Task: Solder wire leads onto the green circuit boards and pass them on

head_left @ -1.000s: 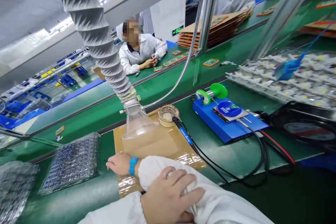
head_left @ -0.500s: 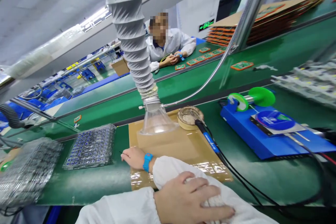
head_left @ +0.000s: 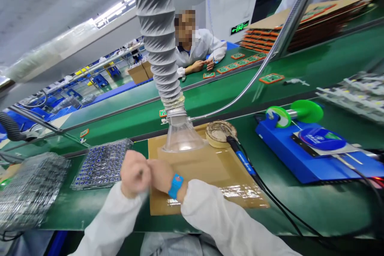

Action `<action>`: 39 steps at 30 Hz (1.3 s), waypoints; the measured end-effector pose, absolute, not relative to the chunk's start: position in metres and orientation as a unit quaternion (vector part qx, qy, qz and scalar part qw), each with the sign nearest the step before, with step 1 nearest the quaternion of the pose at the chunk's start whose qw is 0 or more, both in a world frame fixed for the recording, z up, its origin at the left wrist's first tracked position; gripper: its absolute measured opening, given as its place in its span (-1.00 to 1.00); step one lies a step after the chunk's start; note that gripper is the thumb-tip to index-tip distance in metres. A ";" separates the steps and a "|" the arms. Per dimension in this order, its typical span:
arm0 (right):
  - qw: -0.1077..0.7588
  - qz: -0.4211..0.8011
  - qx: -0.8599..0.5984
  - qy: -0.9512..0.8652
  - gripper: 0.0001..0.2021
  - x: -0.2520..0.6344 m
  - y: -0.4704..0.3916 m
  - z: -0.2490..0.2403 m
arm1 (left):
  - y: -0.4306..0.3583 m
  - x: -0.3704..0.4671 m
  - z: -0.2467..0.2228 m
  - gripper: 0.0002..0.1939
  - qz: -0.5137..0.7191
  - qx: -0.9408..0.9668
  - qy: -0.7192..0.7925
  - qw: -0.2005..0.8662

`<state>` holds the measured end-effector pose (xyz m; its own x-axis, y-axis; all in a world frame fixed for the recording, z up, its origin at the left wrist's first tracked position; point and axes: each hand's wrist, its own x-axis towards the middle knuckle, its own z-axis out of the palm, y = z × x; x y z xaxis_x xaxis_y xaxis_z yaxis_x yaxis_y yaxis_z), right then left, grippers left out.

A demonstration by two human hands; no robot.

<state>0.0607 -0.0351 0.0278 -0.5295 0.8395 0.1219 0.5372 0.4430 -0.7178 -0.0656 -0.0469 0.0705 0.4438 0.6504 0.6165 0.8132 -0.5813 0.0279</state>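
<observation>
My left hand is curled closed and slightly blurred, held against the fingers of my right hand over the left edge of a brown cardboard sheet. Whatever is between its fingers is hidden. My right hand wears a blue wristband; its fingertips disappear behind the left hand. Just beyond and to the left lies a clear plastic tray with rows of small blue-marked parts. Above the cardboard hangs a clear funnel on a grey duct hose.
A soldering iron rests with its tip in a round pot, its cable trailing right. A blue solder feeder carries a green reel. Stacked clear trays stand left. Opposite, a person sits near orange-edged circuit boards.
My left hand has left the right forearm and come up to the right hand's fingers. The thin dark thing at my right fingertips is now hidden. Another board shows behind the funnel.
</observation>
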 end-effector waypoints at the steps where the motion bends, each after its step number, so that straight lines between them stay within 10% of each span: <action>1: 0.227 0.310 -0.440 -0.812 -0.64 0.069 -0.040 0.029 | -0.028 -0.075 0.074 -0.55 -0.330 -0.808 -0.470 0.132; 6: 0.165 0.283 -0.479 -0.814 -0.56 0.118 -0.064 0.003 | 0.078 -0.058 0.048 -0.69 -0.233 -0.691 -0.678 -0.093; 17: 0.194 0.330 -0.478 -0.790 -0.60 0.133 -0.058 -0.037 | 0.198 -0.010 0.004 -0.74 -0.188 -0.594 -0.767 -0.156; 32: 0.242 0.358 -0.419 -0.798 -0.56 0.130 -0.069 -0.037 | 0.026 -0.080 -0.017 -0.54 -0.514 -0.510 -0.550 -0.417; 39: 0.377 0.371 -0.299 -0.794 -0.48 0.142 -0.084 -0.028 | -0.018 -0.071 -0.012 -0.61 -0.339 -0.679 -0.456 -0.465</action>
